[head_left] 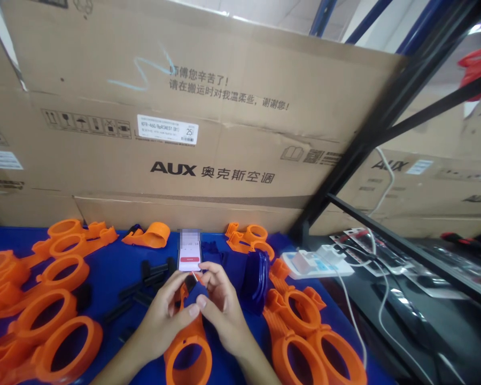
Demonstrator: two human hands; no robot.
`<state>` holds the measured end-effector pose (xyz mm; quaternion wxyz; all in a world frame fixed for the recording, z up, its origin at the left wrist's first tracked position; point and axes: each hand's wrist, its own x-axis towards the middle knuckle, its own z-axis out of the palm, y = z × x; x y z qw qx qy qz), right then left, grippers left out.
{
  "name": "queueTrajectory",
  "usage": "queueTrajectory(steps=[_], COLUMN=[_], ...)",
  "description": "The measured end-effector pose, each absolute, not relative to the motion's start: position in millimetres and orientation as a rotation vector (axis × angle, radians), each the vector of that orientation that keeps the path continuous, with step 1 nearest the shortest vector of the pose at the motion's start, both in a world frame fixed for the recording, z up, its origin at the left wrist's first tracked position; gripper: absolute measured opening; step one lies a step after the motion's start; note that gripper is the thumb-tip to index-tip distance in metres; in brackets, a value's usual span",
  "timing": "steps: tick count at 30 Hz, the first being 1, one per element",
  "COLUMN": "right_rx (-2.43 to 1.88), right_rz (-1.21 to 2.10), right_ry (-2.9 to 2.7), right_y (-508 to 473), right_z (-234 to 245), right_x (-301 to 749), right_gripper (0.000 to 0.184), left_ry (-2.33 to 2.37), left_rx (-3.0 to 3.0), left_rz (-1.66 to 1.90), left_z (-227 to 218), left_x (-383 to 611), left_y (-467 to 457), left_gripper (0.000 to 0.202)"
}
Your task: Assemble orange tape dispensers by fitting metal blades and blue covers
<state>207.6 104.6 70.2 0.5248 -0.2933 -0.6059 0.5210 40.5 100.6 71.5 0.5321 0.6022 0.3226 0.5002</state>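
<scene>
My left hand and my right hand are closed around the upper end of an orange plastic ringed part, low in the middle of the head view. Its round ring points toward me, below the hands. A small dark-blue plastic piece sits at that end, with both thumbs pressed against it. A short black piece shows between the fingers; how it joins the part is hidden. Just beyond the fingertips lies a phone with a lit screen.
Several orange ringed parts lie at left, and more orange parts at right. Black cylindrical pieces lie left of my hands. Dark-blue curved pieces stand at right, near a white power strip with cables. A big cardboard box stands behind.
</scene>
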Motion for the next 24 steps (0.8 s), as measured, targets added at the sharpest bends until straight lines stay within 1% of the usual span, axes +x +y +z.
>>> queueTrajectory(steps=[9,13,16,19,24], right_rx=[-0.734,-0.804,-0.813,-0.831,-0.904], right_rz=[1.25,1.313,1.388,1.416,1.484], right_ry=[-1.398,-1.338,-1.208,-1.108,-1.085], right_y=[99.5,99.1,101.1,103.1,103.9], right_z=[75.3,77.0,75.8,74.9,74.4], right_x=[202.8,200.5,197.9,196.3,196.4], right_gripper=[0.053,0.04,0.043,0.046,0.042], left_ry=[0.861,0.812,0.737,0.79,1.01], left_rx=[1.517,1.39,1.173,0.988,1.064], left_rz=[1.217,1.239,1.247,1.233,1.235], left_z=[72.3,69.7,66.3,59.9,49.9], left_x=[34.2,31.8,31.6,33.2,36.9], left_y=[103.1,105.0,107.1,108.5,109.0], left_gripper=[0.038,0.039,0.042,0.046,0.044])
